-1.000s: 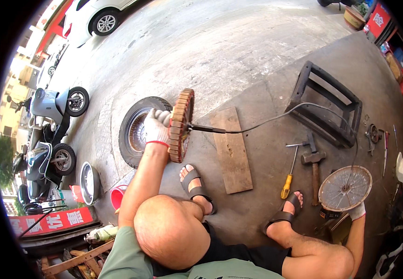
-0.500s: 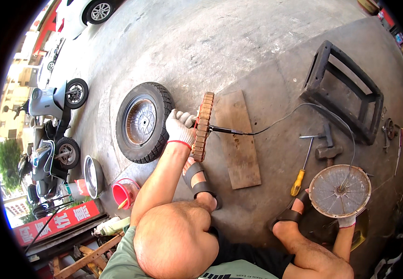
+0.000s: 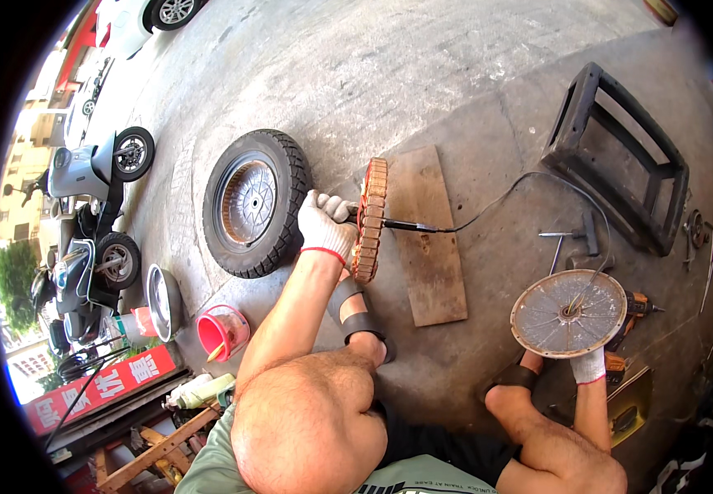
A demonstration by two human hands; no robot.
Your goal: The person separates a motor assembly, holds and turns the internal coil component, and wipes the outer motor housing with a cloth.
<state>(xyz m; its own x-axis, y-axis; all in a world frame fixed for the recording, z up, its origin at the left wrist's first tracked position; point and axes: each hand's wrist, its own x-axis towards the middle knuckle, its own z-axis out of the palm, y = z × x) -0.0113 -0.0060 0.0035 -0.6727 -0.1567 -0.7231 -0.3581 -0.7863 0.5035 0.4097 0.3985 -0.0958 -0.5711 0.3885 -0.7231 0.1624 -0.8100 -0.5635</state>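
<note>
My left hand point(image 3: 323, 224), in a white glove with a red cuff, is closed on the near side of a motor stator point(image 3: 370, 221) ringed with copper-coloured windings. The stator is held on edge; a dark shaft point(image 3: 410, 226) points right from it, and a grey cable point(image 3: 500, 198) runs on to a round metal motor cover point(image 3: 566, 317). My gloved right hand point(image 3: 589, 365) holds that cover by its lower rim, its fingers hidden behind it. Left of the stator a wheel with a black tyre point(image 3: 289, 185) lies on the floor, its hub open.
A wooden plank point(image 3: 426, 247) lies between my feet and a black metal frame point(image 3: 615, 156). Beside the cover are a hammer point(image 3: 591, 235) and a power drill point(image 3: 638, 305). To the left stand a red bucket point(image 3: 223, 331), a metal basin point(image 3: 164, 303) and parked scooters point(image 3: 85, 177).
My right hand has moved the cover left and slightly up, hiding the screwdriver's yellow handle and baring the drill. The stator has shifted a little right with my left hand.
</note>
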